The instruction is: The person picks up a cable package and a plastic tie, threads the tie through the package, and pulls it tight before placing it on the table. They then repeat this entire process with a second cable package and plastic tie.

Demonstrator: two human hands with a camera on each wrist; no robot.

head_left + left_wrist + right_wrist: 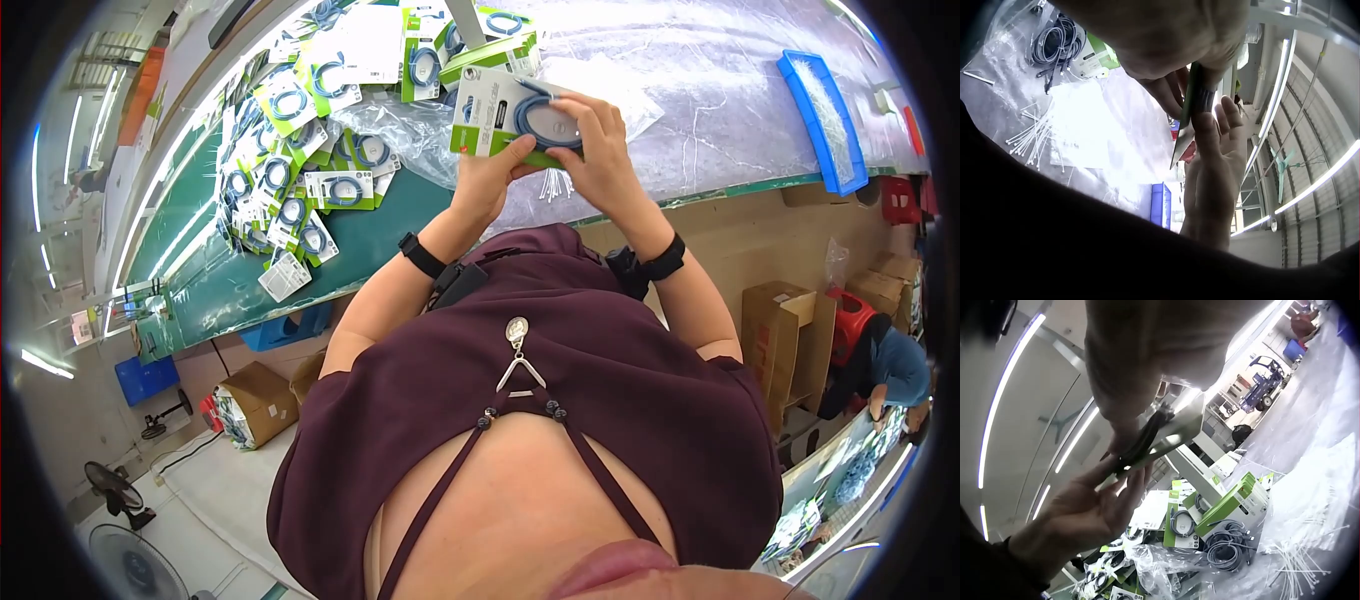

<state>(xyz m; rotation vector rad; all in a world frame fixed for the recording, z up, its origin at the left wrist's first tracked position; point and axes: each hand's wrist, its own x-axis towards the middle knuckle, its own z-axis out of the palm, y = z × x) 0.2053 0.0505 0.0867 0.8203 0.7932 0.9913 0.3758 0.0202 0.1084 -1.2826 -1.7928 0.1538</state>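
Note:
A white and green packaging card [474, 122] with a coiled blue cable [523, 118] on its face is held up over the near part of the table. My left hand [485, 182] grips its lower edge, thumb on the front by the coil. At the right end, my right hand [606, 158] holds the card with fingers over the coil and thumb below. In the left wrist view the card [1182, 140] shows edge-on between both hands. The right wrist view shows the card's underside [1179, 434], with the left hand [1088, 509] beneath it.
Many carded cables [290, 190] lie heaped on the green table at left. Clear plastic [410, 135] lies beside them. A green-white box [1235, 503] and loose coiled cables [1225, 547] are behind. White zip ties [1032, 134] lie on the table; a blue tray [838, 125] stands right.

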